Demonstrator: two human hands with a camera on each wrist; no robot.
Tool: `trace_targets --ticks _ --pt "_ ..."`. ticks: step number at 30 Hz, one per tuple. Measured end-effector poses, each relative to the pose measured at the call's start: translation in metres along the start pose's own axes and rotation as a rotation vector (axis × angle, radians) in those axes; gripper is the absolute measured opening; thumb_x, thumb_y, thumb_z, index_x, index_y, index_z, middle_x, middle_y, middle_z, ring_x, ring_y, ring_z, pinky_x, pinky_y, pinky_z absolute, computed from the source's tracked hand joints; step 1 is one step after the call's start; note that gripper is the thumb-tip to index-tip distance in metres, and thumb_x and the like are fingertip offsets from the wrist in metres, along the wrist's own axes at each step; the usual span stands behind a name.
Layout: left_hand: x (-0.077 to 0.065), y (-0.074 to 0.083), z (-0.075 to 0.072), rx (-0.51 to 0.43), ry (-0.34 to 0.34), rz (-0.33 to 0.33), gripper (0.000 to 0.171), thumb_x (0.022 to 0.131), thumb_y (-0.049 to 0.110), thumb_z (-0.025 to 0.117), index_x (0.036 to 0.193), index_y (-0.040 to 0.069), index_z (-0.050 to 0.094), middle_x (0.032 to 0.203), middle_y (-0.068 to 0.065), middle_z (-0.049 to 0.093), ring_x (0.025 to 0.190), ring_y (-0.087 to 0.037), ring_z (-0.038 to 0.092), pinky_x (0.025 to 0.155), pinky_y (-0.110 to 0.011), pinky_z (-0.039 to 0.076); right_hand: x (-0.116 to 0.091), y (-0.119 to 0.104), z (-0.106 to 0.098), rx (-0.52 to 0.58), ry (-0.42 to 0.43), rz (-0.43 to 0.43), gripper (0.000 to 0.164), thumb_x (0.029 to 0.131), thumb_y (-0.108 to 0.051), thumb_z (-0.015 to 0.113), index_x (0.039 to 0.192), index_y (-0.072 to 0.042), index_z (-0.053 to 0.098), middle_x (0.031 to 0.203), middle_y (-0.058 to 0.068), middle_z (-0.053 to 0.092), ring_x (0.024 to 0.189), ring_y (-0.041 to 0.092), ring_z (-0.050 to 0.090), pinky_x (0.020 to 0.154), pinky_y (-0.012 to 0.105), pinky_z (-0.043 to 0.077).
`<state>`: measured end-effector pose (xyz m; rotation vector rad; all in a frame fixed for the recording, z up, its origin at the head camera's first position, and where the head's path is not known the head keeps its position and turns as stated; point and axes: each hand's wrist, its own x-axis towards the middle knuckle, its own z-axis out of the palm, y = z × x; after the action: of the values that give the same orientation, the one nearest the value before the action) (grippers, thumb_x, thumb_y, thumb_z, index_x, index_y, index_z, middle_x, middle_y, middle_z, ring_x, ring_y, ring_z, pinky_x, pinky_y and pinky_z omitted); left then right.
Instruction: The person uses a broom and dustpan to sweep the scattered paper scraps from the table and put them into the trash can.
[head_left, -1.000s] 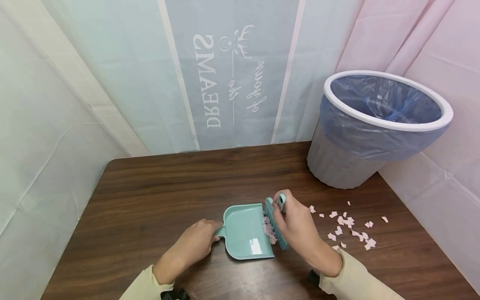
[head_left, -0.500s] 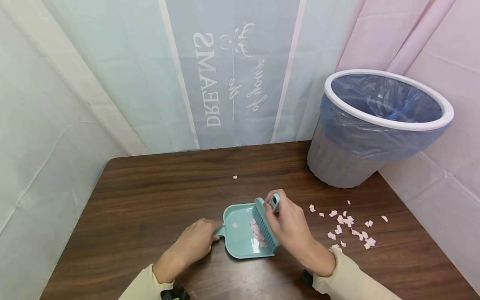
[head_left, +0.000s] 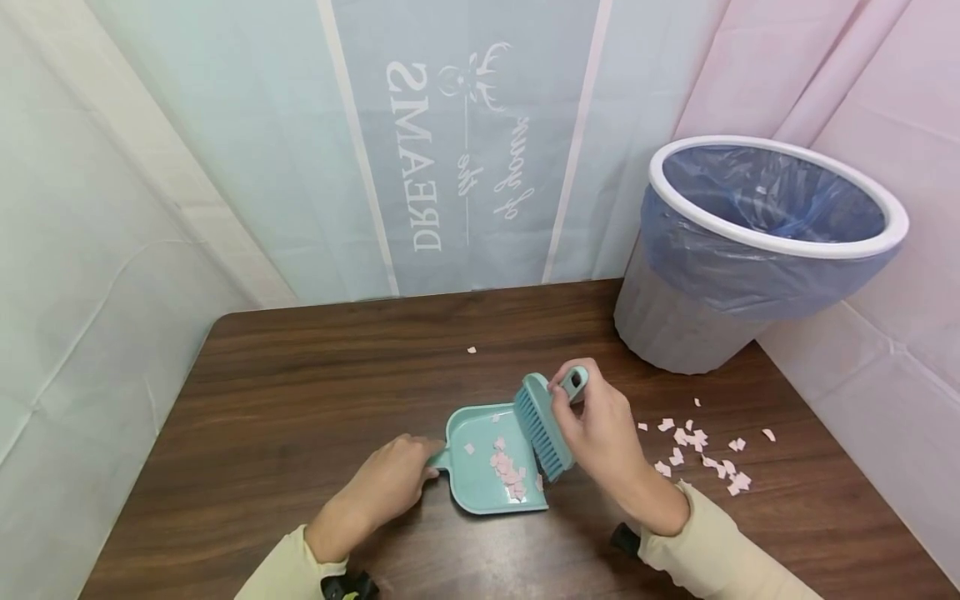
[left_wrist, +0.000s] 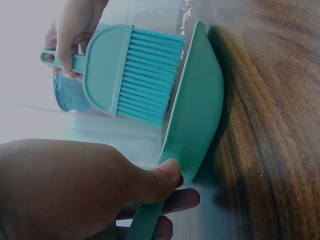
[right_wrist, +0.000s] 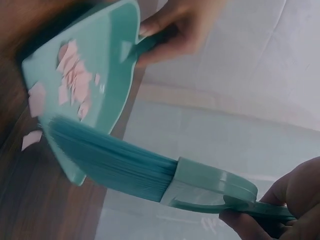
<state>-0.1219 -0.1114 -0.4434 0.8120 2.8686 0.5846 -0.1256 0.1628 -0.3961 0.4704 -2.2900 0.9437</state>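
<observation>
My left hand [head_left: 396,477] grips the handle of a teal dustpan [head_left: 480,429], thumb on top in the left wrist view. The dustpan lies on the table with its mouth facing right. A heap of pink paper scraps [head_left: 507,472] sits in it, and a scrap [right_wrist: 32,140] lies just outside the lip in the right wrist view. My right hand [head_left: 603,425] holds a teal hand brush [head_left: 546,429] by its short handle. The brush is tilted, its bristles [left_wrist: 150,75] angled down over the dustpan's open edge.
More pink scraps [head_left: 697,442] are scattered on the wooden table [head_left: 315,375] to the right of my right hand. One stray scrap [head_left: 472,350] lies behind the dustpan. A grey bin [head_left: 675,325] with a blue liner stands at the back right, against the draped walls.
The brush swept left into the dustpan, pushing scraps inside, then lifted back right to the lip. One scrap now lies behind the dustpan. The left hand and dustpan stayed put.
</observation>
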Motion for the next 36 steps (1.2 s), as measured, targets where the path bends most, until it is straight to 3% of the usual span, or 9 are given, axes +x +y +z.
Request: trace_targets --ticks 7,12,22,28,36 --pt "0.0 0.0 -0.001 -0.02 -0.007 -0.008 0.016 0.089 0.004 0.076 0.087 0.014 0.063 0.086 0.0 0.067 0.084 -0.023 0.065 0.067 -0.045 0.054 -0.004 0.012 -0.002 -0.098 0.016 -0.017 0.027 0.084 0.013 0.069 0.1 -0.005 0.057 0.071 -0.001 0.053 0.058 0.005 0.047 0.049 0.024 0.043" --pt "0.001 0.0 -0.002 -0.016 0.0 -0.002 0.016 0.088 0.004 0.076 0.087 0.014 0.064 0.09 -0.001 0.07 0.085 -0.024 0.066 0.069 -0.046 0.055 -0.008 0.017 0.002 -0.106 0.012 -0.006 0.027 0.084 0.013 0.069 0.1 -0.004 0.056 0.071 -0.001 0.053 0.057 0.005 0.046 0.049 0.024 0.043" --pt "0.001 0.0 0.0 -0.022 0.0 -0.004 0.013 0.089 0.004 0.076 0.094 0.012 0.067 0.095 -0.004 0.072 0.088 -0.026 0.067 0.072 -0.048 0.056 -0.014 0.01 0.016 0.025 0.003 -0.011 0.03 0.083 0.016 0.067 0.102 -0.004 0.056 0.079 0.001 0.062 0.061 0.003 0.05 0.052 0.016 0.044" --pt "0.001 -0.001 0.001 -0.027 0.008 0.004 0.013 0.089 0.004 0.076 0.093 0.012 0.066 0.093 -0.004 0.071 0.086 -0.025 0.066 0.072 -0.047 0.055 -0.011 0.011 0.015 0.119 0.033 -0.014 0.029 0.083 0.018 0.065 0.102 -0.001 0.055 0.091 0.004 0.069 0.068 0.006 0.06 0.055 0.015 0.047" --pt "-0.001 -0.003 0.001 -0.029 0.017 0.016 0.013 0.089 0.004 0.076 0.098 0.009 0.069 0.1 -0.007 0.074 0.091 -0.027 0.069 0.075 -0.047 0.057 -0.004 0.016 0.008 0.108 0.059 0.015 0.025 0.085 0.014 0.066 0.101 -0.001 0.056 0.091 0.004 0.072 0.066 0.008 0.062 0.052 0.016 0.046"
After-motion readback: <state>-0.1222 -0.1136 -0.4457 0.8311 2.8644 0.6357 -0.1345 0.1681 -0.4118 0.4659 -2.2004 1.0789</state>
